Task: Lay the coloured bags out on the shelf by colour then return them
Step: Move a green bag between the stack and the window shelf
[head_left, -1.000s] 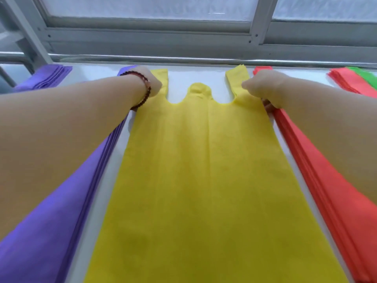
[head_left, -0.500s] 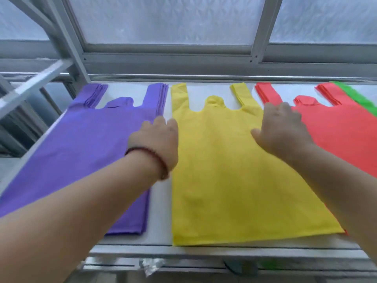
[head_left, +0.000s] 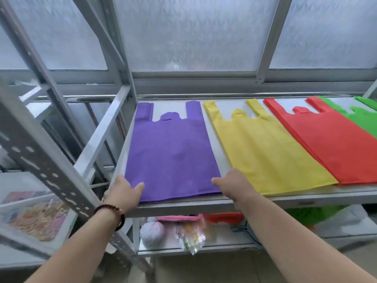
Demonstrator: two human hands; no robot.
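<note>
four stacks of flat non-woven vest-style bags lay side by side on the grey metal shelf (head_left: 204, 203), handles toward the frosted window (head_left: 195, 33): purple bag stack (head_left: 171, 152) at left, then yellow bag stack (head_left: 265, 148), red bag stack (head_left: 334, 144), green bag stack (head_left: 365, 119) cut off at the right edge. narrow bare strip of shelf between purple and yellow; yellow touched red, and green overlapped red's far edge.

half a second earlier both hands were up over the yellow stack's upper part, left at its left edge, right near its right handle. by this frame both had dropped back to the near edge and shifted left to the purple stack. left hand (head_left: 122, 193), with a dark beaded bracelet (head_left: 114, 213) on the wrist, sat at purple's near-left corner, thumb spread from the fingers and lying on the fabric. right hand (head_left: 234, 184) sat at purple's near-right corner, in the gap beside yellow, thumb on the purple edge. fingers under the edge or not, cannot tell; neither hand visibly clamped.

view also pulled back: lower shelf showed a pale yarn ball (head_left: 152, 231) and a clear plastic packet (head_left: 193, 235). stacks themselves looked unmoved.
</note>
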